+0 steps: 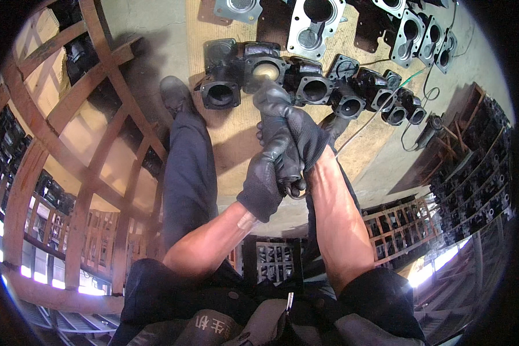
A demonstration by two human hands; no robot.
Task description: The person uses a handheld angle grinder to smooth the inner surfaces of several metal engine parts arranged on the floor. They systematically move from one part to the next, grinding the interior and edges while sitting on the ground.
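Both my hands wear black gloves and are wrapped round a dark, cylindrical hand-held tool [289, 167] between my knees. My left hand [271, 158] is closed on its near part, and my right hand [307, 134] is closed farther forward along it. The gloves hide most of the tool, so its exact kind does not show. Its far end points at a black flanged casting [263, 51], where a pale, blurred round patch [265, 71] shows at the flange. Beside that one stand another black casting [221, 92] on the left and a third [313, 89] on the right.
More black castings [349, 106] continue the row rightward on a tan board [236, 155]. Behind them lie castings with silver machined faces [316, 29]. A thin cable [368, 122] crosses at right. A rusty metal rack [106, 69] rises at left; stacked dark parts [473, 167] stand at right.
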